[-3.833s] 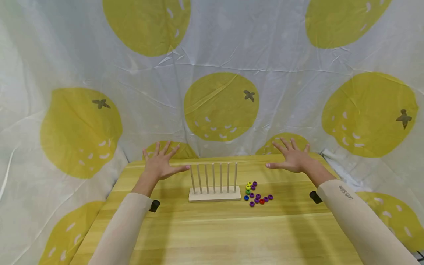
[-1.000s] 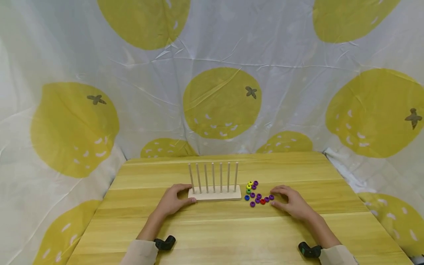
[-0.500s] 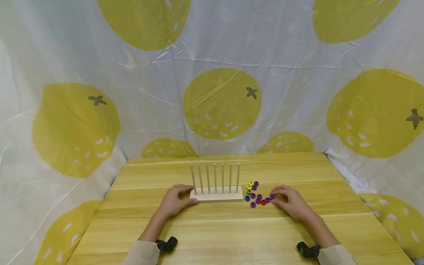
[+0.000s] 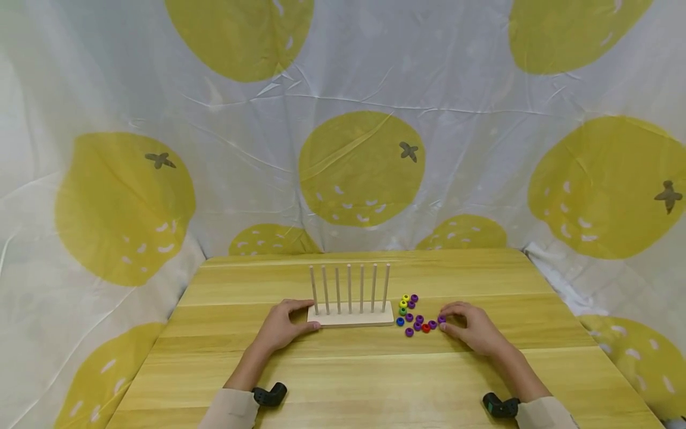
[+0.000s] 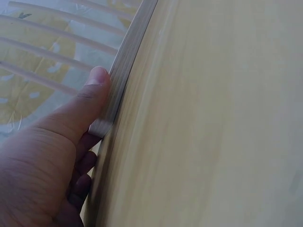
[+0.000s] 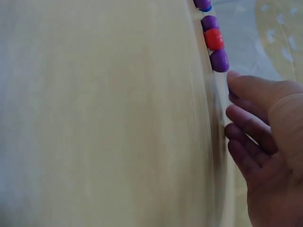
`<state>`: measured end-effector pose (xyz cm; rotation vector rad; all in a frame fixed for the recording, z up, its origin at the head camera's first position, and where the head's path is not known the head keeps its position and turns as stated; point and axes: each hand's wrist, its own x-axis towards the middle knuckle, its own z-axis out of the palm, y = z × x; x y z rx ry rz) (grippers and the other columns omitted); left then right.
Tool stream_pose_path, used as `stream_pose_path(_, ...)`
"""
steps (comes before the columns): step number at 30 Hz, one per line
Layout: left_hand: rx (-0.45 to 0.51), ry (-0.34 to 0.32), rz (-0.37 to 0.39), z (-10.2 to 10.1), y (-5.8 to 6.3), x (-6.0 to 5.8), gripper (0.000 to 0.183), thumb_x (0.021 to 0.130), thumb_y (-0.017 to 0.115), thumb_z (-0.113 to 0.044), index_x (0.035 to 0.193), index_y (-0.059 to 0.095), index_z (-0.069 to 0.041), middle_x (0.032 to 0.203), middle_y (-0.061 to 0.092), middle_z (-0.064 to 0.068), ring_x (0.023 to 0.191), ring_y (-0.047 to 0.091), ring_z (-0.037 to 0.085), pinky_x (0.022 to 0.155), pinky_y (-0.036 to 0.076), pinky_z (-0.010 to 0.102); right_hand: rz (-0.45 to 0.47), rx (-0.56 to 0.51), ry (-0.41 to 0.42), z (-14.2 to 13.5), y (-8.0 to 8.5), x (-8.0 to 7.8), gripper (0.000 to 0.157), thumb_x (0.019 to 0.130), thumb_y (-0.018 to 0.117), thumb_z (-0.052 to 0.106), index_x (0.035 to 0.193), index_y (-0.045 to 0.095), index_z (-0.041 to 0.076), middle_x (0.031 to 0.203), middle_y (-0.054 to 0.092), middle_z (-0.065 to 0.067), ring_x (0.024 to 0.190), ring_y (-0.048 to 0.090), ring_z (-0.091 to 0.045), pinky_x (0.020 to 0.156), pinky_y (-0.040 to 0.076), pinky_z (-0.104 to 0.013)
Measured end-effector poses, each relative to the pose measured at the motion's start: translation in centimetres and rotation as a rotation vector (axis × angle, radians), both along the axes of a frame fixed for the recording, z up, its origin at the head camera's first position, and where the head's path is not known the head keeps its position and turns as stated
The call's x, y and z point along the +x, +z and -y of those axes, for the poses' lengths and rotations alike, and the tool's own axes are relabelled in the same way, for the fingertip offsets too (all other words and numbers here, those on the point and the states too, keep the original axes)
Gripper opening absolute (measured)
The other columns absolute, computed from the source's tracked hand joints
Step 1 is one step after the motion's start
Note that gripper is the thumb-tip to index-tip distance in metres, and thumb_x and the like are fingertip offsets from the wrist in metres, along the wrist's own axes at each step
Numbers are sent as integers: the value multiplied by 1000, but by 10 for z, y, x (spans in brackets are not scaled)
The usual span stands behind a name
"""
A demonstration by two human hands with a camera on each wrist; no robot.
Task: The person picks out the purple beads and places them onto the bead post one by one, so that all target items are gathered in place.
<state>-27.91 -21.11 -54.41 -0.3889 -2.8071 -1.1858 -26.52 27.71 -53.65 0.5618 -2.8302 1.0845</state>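
Note:
A pale wooden peg stand (image 4: 351,320) with a row of upright rods stands on the table. My left hand (image 4: 281,325) grips its left end, the thumb on the front edge and fingers behind; the left wrist view shows this thumb (image 5: 97,78) on the base. Right of the stand lie loose beads: several purple, two yellow (image 4: 404,304), one green (image 4: 403,311), one blue (image 4: 400,322) and one red (image 4: 426,328). My right hand (image 4: 474,329) pinches the rightmost purple bead (image 4: 442,319) between thumb and index finger; in the right wrist view the thumb mostly hides it.
The wooden table (image 4: 354,381) reaches back to a hanging white cloth (image 4: 455,161) printed with yellow lemons. A black device is strapped at each wrist, the left device (image 4: 270,394) and the right device (image 4: 500,406).
Both hands came down from spread above the table to the stand and the beads. The stand has shifted slightly right. The pinched purple bead has come slightly away from its neighbour.

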Motion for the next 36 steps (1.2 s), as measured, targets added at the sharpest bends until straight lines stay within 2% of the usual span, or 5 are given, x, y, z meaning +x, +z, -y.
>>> stream_pose_path(4, -14, 0, -3, 0, 0, 0, 67, 77, 86, -57, 134, 71, -25, 136, 68, 3, 133, 58, 30, 113, 46, 52, 0, -2, 9, 1, 6, 0, 17, 96, 75, 19, 113, 75, 17, 119, 71, -2, 117, 66, -33, 105, 51, -56)
stream_pose_path(9, -17, -2, 2, 1, -1, 1, 68, 77, 85, -58, 135, 70, -25, 137, 68, 3, 133, 58, 30, 113, 46, 52, -62, 3, 23, 4, 17, -1, 17, 96, 75, 21, 113, 74, 17, 116, 73, -1, 112, 69, -31, 98, 56, -54)
stream_pose_path(19, -17, 6, 5, 2, -1, 1, 66, 78, 85, -57, 134, 71, -25, 136, 68, 3, 133, 58, 30, 113, 46, 51, -78, -46, 58, 22, 52, -4, 27, 99, 71, 31, 120, 74, 14, 119, 73, -1, 117, 67, -35, 101, 52, -63)
stream_pose_path(26, -18, 0, 7, 1, -1, 0, 65, 79, 85, -56, 134, 70, -27, 138, 67, 3, 134, 57, 30, 113, 46, 52, -88, -49, 61, 38, 73, -5, 25, 99, 71, 36, 119, 74, 22, 121, 73, 1, 117, 67, -31, 102, 53, -59)
stream_pose_path(36, -9, 5, 17, 0, 1, 2, 63, 79, 86, -53, 134, 71, -28, 137, 68, 3, 134, 57, 30, 114, 45, 53, -122, -69, 96, 64, 108, -2, 26, 98, 72, 37, 119, 75, 22, 122, 73, 3, 118, 67, -27, 101, 55, -54)
